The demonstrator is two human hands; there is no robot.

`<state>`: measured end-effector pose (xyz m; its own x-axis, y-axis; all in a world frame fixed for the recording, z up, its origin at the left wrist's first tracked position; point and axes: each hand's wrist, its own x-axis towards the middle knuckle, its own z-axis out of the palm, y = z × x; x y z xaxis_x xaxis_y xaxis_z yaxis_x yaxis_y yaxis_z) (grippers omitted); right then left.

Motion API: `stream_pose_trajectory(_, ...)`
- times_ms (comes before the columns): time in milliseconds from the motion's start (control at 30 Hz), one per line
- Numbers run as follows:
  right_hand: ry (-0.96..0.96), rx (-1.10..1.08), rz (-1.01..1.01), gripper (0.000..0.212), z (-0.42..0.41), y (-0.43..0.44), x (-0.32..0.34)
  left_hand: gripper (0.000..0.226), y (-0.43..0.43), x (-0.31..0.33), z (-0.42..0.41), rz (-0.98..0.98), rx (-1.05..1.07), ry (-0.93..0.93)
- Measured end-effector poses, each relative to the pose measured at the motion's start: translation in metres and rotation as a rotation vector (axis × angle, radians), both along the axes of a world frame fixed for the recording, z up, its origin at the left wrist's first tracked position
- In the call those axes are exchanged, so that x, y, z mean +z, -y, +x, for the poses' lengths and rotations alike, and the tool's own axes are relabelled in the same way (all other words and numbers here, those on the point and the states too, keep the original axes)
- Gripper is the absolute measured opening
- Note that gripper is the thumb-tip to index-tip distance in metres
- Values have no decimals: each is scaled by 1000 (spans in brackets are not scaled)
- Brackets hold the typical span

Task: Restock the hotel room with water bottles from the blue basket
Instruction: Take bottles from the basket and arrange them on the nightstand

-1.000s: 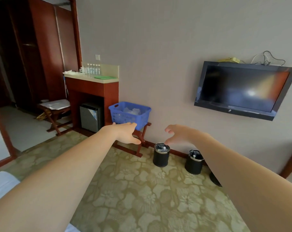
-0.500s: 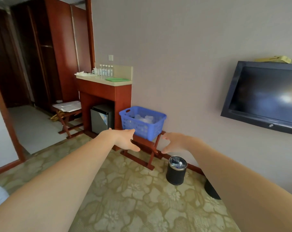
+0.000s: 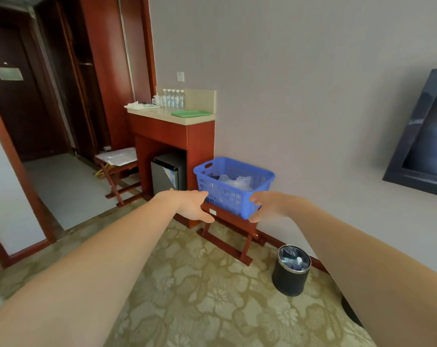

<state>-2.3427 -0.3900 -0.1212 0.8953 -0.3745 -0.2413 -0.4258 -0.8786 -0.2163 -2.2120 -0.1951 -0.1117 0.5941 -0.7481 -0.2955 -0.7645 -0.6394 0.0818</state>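
A blue plastic basket (image 3: pixel 240 169) stands on a wooden folding rack against the wall, with clear plastic-wrapped bottles (image 3: pixel 235 182) inside. Both my arms stretch toward it. My left hand (image 3: pixel 193 205) is open, fingers apart, in line with the basket's left front corner. My right hand (image 3: pixel 266 206) is open and curled in line with its right front corner. Whether either hand touches the basket I cannot tell. Several water bottles (image 3: pixel 172 98) stand in a row at the back of the beige counter (image 3: pixel 162 115).
A green tray (image 3: pixel 191 113) lies on the counter, a small fridge (image 3: pixel 167 174) sits below it. A black waste bin (image 3: pixel 290 269) stands on the carpet at the right. A second folding rack (image 3: pixel 118 162) is left, a wall TV (image 3: pixel 424 136) right.
The view has moved closer to the basket and swung left. The basket now lies between my two hands; the TV has slid toward the right edge.
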Motion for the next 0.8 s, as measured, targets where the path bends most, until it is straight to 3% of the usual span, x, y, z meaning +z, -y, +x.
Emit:
stream_pose_trajectory(200,-14,48,-12,76,84,79,2,97,69,4,71,-31,31,-53)
stream_pose_trajectory(433,7,147,-44,79,197,159,18,92,144,13,159,-20,85,31)
stream_pose_trajectory(800,-40,184,7,74,347,236,-9,95,214,-8,314,10,129,-76)
